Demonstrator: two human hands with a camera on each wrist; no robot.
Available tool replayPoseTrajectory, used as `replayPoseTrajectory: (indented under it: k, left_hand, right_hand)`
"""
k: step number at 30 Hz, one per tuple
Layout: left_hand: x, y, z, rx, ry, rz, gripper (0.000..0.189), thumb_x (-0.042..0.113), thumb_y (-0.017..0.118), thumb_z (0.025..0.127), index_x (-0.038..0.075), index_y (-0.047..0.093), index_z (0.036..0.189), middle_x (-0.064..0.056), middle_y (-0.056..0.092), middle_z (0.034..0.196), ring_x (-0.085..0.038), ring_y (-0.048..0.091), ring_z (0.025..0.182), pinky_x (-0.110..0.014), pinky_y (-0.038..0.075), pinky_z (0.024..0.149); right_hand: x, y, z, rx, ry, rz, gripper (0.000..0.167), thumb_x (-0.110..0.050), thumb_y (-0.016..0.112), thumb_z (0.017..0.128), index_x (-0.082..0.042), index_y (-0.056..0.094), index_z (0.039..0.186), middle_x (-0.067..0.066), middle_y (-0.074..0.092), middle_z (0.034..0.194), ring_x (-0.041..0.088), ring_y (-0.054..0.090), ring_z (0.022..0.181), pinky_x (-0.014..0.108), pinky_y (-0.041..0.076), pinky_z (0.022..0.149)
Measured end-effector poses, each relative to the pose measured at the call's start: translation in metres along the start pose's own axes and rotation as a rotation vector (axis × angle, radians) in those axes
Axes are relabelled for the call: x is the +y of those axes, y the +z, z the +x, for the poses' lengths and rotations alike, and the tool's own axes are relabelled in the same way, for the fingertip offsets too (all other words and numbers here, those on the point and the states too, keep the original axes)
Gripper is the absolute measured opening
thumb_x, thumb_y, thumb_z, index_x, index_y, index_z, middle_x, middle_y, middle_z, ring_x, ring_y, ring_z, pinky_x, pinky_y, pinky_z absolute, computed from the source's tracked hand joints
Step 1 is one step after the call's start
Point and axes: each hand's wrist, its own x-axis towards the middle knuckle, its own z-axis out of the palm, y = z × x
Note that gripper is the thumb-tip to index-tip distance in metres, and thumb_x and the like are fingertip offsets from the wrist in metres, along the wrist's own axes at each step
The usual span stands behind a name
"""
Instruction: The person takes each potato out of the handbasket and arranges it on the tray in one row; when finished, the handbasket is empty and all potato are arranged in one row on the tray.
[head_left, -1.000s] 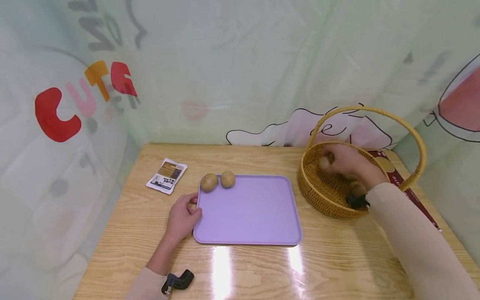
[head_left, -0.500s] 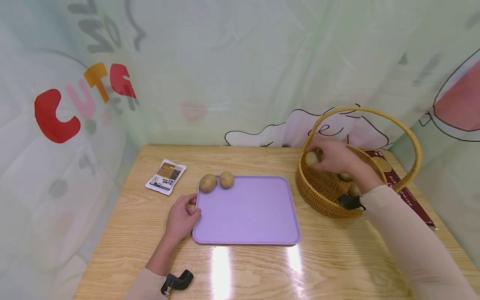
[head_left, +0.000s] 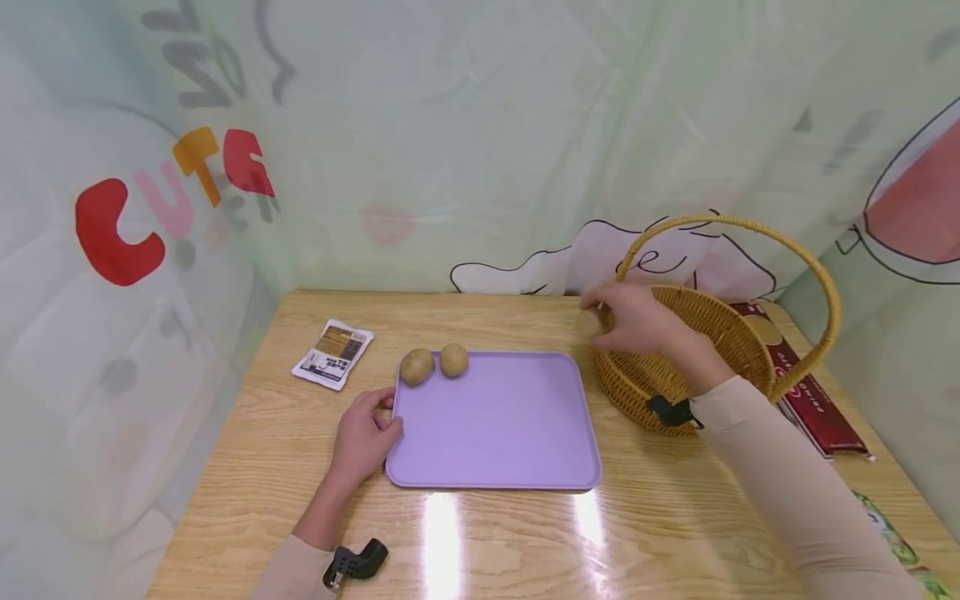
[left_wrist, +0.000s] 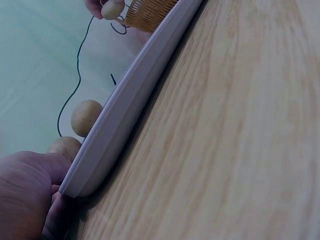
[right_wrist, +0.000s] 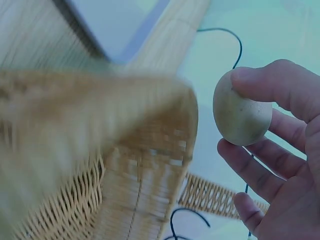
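My right hand (head_left: 637,321) pinches a potato (head_left: 592,323) between thumb and fingers, just beyond the left rim of the wicker basket (head_left: 622,387). In the right wrist view the thumb lies on top of the potato (right_wrist: 242,107) and fingers touch it from below. Two more potatoes sit side by side, the left potato (head_left: 417,367) and the right potato (head_left: 453,360), at the far left corner of the lilac tray (head_left: 495,425). Gripping the tray's left edge is my left hand (head_left: 363,437), its thumb at the rim. My right arm hides part of the basket's inside.
The basket's tall arched handle (head_left: 750,223) rises at the right. A white-and-brown packet (head_left: 333,354) lies left of the tray. A dark red package (head_left: 821,408) lies right of the basket, and a colourful printed item (head_left: 888,529) partly shows near the right edge. A printed curtain (head_left: 480,150) hangs behind.
My right hand has moved left with the potato, from inside the basket to beyond its left rim. The left hand and the tray stay as they were.
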Motion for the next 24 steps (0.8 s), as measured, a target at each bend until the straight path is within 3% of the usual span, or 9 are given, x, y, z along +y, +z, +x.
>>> replayPoseTrajectory:
  k: [7, 16, 24]
  left_hand:
    - [-0.001, 0.001, 0.001, 0.005, -0.003, -0.005, 0.045, 0.000, 0.073, 0.075, 0.001, 0.066, 0.119, -0.006, 0.062, 0.095, -0.011, 0.054, 0.063, -0.024, 0.047, 0.057]
    - [-0.004, 0.002, 0.002, 0.004, -0.008, -0.002, 0.047, 0.001, 0.073, 0.074, 0.002, 0.066, 0.120, -0.005, 0.061, 0.096, -0.011, 0.054, 0.063, -0.024, 0.047, 0.057]
    - [-0.003, 0.000, 0.002, 0.005, 0.005, -0.004, 0.046, 0.001, 0.073, 0.075, 0.001, 0.065, 0.120, -0.006, 0.061, 0.096, -0.011, 0.054, 0.063, -0.024, 0.047, 0.057]
  right_hand:
    - [-0.014, 0.015, 0.009, -0.026, -0.037, 0.055, 0.051, -0.014, 0.082, 0.069, -0.003, 0.065, 0.115, 0.007, 0.064, 0.104, 0.023, 0.059, 0.091, 0.039, 0.050, 0.076]
    - [-0.028, 0.037, 0.024, 0.013, -0.145, 0.064, 0.048, -0.013, 0.082, 0.067, -0.004, 0.067, 0.111, 0.005, 0.066, 0.102, 0.022, 0.061, 0.091, 0.037, 0.049, 0.078]
    - [-0.048, 0.056, 0.036, 0.007, -0.172, 0.145, 0.047, -0.013, 0.082, 0.067, -0.002, 0.067, 0.111, 0.007, 0.067, 0.104, 0.023, 0.061, 0.091, 0.038, 0.049, 0.080]
